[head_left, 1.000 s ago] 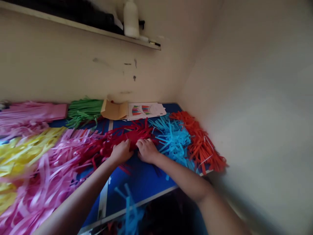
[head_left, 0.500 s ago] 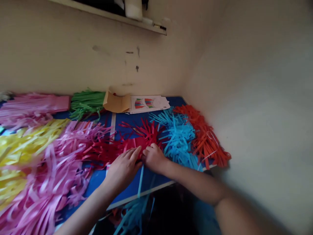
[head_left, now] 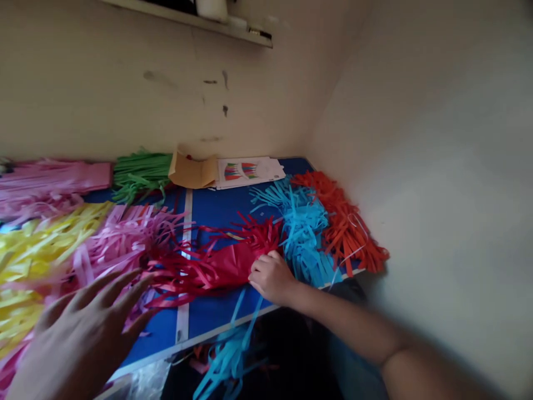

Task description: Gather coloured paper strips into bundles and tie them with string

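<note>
A red fringed tissue-paper tassel (head_left: pixel 231 264) lies across the blue tabletop (head_left: pixel 219 311), its strips fanned out at both ends. My right hand (head_left: pixel 272 278) has its fingers curled onto the tassel's right part. My left hand (head_left: pixel 89 328) is at the lower left with fingers spread, in front of the pink fringe (head_left: pixel 129 236) and yellow fringe (head_left: pixel 54 244); no held thing shows in it. Blue fringe (head_left: pixel 306 228) sits just right of the red tassel, touching its strips. More blue strips (head_left: pixel 229 355) hang below the table's front edge.
Orange fringe (head_left: pixel 345 222) with a white string lies at the table's right end by the wall. Along the back are a pink bundle (head_left: pixel 62 175), a green bundle (head_left: pixel 144 172), a brown folded card (head_left: pixel 194 169) and printed paper (head_left: pixel 250 171). A shelf (head_left: pixel 245 36) hangs above.
My left hand has left the red tassel and moved left toward me, fingers now spread. The right hand remains on the tassel, which now lies more exposed. The view has shifted slightly.
</note>
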`<state>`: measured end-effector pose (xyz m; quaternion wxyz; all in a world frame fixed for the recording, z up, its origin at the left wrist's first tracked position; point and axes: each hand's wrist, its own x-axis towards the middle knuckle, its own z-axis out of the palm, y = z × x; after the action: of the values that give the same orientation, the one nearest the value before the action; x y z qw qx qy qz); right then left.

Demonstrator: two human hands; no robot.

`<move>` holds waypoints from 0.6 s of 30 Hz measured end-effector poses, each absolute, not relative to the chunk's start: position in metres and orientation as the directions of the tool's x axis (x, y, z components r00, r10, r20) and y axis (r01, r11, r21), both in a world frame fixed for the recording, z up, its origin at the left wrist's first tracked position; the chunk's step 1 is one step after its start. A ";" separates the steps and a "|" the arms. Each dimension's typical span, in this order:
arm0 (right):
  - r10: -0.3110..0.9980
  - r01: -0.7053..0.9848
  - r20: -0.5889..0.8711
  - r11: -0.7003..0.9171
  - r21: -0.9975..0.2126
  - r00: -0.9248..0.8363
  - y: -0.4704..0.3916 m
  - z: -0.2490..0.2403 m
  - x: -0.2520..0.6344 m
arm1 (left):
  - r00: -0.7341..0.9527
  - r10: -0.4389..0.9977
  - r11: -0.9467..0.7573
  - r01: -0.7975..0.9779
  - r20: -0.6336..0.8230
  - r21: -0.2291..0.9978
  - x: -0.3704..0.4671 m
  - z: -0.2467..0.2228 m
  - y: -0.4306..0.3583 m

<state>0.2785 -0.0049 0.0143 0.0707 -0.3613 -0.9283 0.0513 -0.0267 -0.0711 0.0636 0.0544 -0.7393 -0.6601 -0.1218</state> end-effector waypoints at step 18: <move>0.772 0.729 -0.059 0.569 -0.379 -0.633 0.028 0.041 0.257 | 0.362 0.926 -0.324 0.907 -0.107 0.268 0.038 0.031 -0.008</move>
<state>0.2569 0.0278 0.0409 0.0567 -0.4247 -0.8839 0.1874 0.0378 -0.0081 0.0309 -0.1423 -0.8129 -0.5639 -0.0328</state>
